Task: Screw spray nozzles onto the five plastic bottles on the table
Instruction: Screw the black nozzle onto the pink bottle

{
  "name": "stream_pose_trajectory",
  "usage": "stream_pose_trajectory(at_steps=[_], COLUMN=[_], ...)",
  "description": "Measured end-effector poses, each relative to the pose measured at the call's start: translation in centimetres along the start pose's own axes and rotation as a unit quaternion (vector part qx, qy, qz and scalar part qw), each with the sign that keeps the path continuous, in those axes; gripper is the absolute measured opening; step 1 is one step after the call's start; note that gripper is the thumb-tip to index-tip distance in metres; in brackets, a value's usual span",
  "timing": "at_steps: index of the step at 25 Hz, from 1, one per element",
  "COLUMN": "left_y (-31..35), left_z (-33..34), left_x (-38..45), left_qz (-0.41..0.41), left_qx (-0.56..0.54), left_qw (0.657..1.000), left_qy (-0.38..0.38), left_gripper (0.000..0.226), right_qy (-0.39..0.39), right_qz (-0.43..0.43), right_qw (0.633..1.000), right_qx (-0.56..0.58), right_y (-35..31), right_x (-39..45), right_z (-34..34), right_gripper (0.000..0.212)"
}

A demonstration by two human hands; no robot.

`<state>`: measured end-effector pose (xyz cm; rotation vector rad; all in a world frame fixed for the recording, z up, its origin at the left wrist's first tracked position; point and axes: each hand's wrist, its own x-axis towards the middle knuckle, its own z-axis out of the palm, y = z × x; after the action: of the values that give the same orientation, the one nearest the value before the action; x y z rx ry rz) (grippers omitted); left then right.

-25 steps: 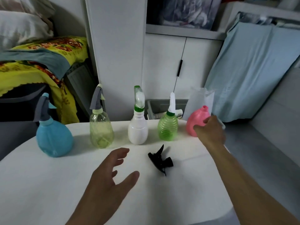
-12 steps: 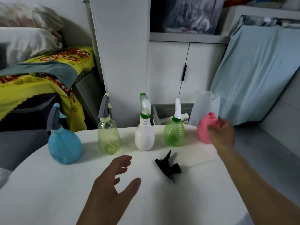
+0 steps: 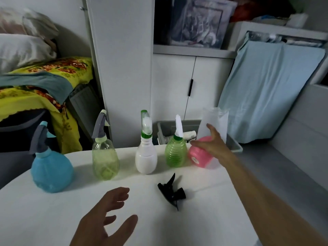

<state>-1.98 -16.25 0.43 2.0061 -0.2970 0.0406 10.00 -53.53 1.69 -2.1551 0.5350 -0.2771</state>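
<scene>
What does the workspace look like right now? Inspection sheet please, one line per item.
Surface: white table, bare apart from the job's things.
Job's things: four bottles already wear nozzles: blue bottle, yellow-green bottle, white bottle, green ribbed bottle. Pink bottle stands at the right end of the row, its neck hidden by the hand. Black nozzle lies loose in front of the row.
Clutter: nothing seen on the table.
Grips: right hand spread open over the pink bottle's top; left hand open over the table, empty.
Cables: nothing seen.
Surroundings: white cabinet, bed with yellow cover, grey bin behind the table.
</scene>
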Motion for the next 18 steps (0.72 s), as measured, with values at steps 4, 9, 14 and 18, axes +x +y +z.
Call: stream_pose_trajectory(at_steps=[4, 9, 14, 18], left_y=[-0.5, -0.5, -0.2, 1.0], left_z=[0.0, 0.0, 0.3, 0.6], left_x=[0.7, 0.1, -0.1, -0.3], left_qz=[-0.006, 0.029, 0.033, 0.039], left_qx=[-0.007, 0.018, 0.013, -0.014], left_qw=[1.0, 0.999, 0.998, 0.998], left_qy=[0.011, -0.02, -0.047, -0.046], left_gripper=[0.052, 0.055, 0.038, 0.036], right_qy=[0.032, 0.031, 0.035, 0.112], right_qz=[0.051, 0.108, 0.19, 0.031], right_qw=[0.998, 0.993, 0.973, 0.988], right_qx=[-0.016, 0.03, 0.126, 0.1], right_y=[1.9, 2.9, 2.7, -2.0], right_x=[2.2, 2.6, -1.5, -6.7], right_z=[2.8, 2.4, 0.8, -1.8], right_gripper=[0.078, 0.097, 0.101, 0.105])
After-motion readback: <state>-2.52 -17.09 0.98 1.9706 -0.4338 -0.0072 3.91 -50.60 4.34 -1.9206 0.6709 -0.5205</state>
